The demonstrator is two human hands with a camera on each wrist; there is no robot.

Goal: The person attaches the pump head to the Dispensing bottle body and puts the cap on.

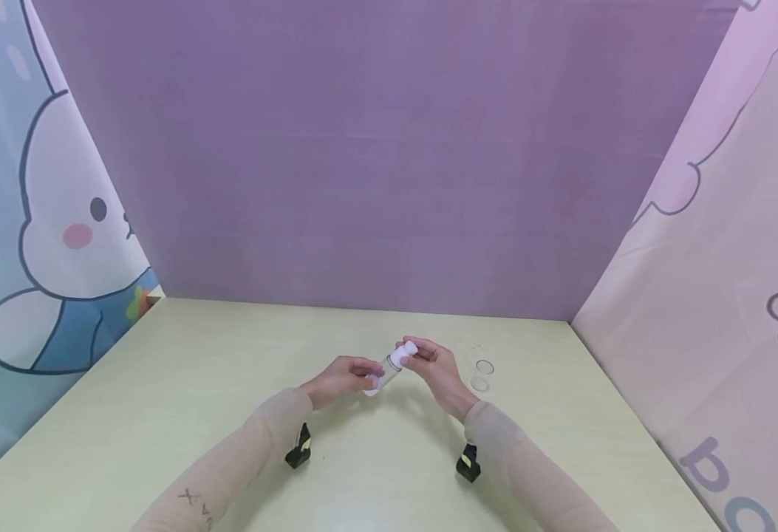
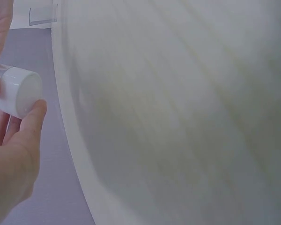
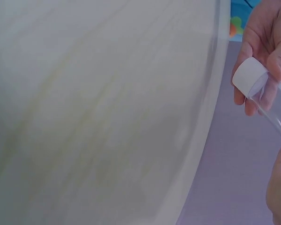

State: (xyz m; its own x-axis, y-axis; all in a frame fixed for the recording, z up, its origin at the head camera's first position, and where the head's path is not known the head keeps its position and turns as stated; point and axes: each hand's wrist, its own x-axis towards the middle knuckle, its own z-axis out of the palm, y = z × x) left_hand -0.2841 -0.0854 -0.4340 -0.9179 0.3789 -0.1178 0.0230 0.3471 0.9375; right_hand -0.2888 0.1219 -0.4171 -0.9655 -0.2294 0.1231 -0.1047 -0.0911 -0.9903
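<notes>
Both hands hold a clear bottle (image 1: pixel 389 372) with white ends, tilted above the table. My left hand (image 1: pixel 342 380) grips the white lower end (image 2: pixel 25 92) between thumb and fingers. At the upper end, a white top part (image 1: pixel 402 355) is pinched by the thumb and fingers of my right hand (image 1: pixel 437 373). The right wrist view shows the bottle's see-through wall (image 3: pixel 275 107), with no visible contents; its upper end is out of that frame. On the table to the right of my right hand stands a clear open cylinder (image 1: pixel 481 376), possibly a cap.
The pale wooden table (image 1: pixel 196 399) reaches back to a purple panel (image 1: pixel 389 162). Printed cloth walls stand at the left (image 1: pixel 76 192) and right (image 1: pixel 714 295). A black wrist device (image 1: pixel 298 447) hangs below each forearm.
</notes>
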